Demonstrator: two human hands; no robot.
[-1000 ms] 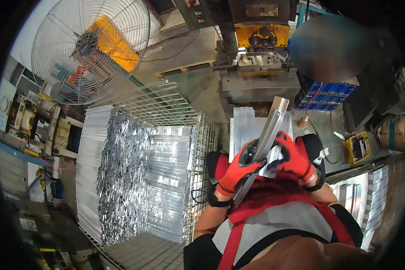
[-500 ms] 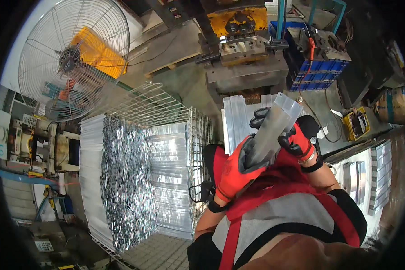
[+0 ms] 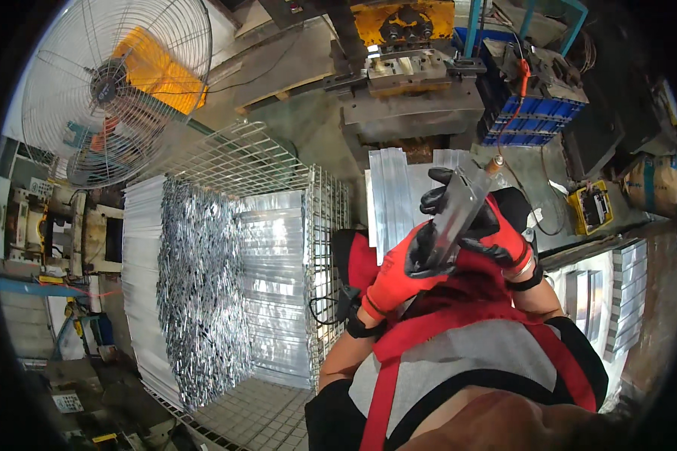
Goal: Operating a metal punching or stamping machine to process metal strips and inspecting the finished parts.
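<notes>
Both hands wear red gloves with black palms and fingers. A flat, shiny metal strip (image 3: 459, 213) slants up between them above my lap. My left hand (image 3: 414, 259) is closed round its lower end, fingers along the left edge. My right hand (image 3: 499, 239) grips the strip's right side, part of its fingers hidden behind the metal. Just beyond the hands lie more metal strips (image 3: 390, 192) on a pale surface.
To the left a wire-mesh cage (image 3: 329, 259) holds dense stacks of metal strips (image 3: 274, 278). A large fan (image 3: 116, 83) stands behind it. Ahead is a press (image 3: 414, 109); blue crates (image 3: 520, 120) and a yellow box (image 3: 594, 207) are to its right. More strips (image 3: 628, 297) lie at right.
The metal strip has turned in my hands, now showing a narrower, darker face. My head view has shifted slightly, moving the surroundings a little.
</notes>
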